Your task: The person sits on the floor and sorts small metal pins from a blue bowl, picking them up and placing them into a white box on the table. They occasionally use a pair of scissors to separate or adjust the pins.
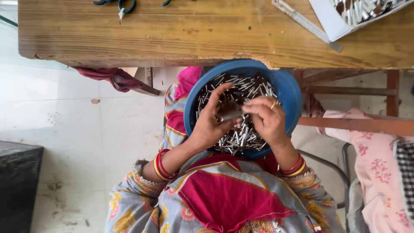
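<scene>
On our lap, just under the edge of the wooden tabletop (172, 34), we keep a round blue bowl (288, 92) filled with many small shiny metal tubes (241, 138). Our left hand (211, 123) and our right hand (267, 118) meet over the middle of the bowl, and both are closed together around one small dark piece (230, 111), so the grip of each hand is clamped on it from its own side. We cannot tell exactly what this piece is, because the fingers cover most of it. We judge that it is light, stiff and perhaps smooth, so it can slip; it seems best to pinch it at the two ends with the fingertips. The tubes also look light and hard, and they would roll away easily. On the tabletop, far from the hands, lie blue-handled pliers (123, 6), a flat metal file (304, 22) and a white tray (332, 19) with more metal parts.
</scene>
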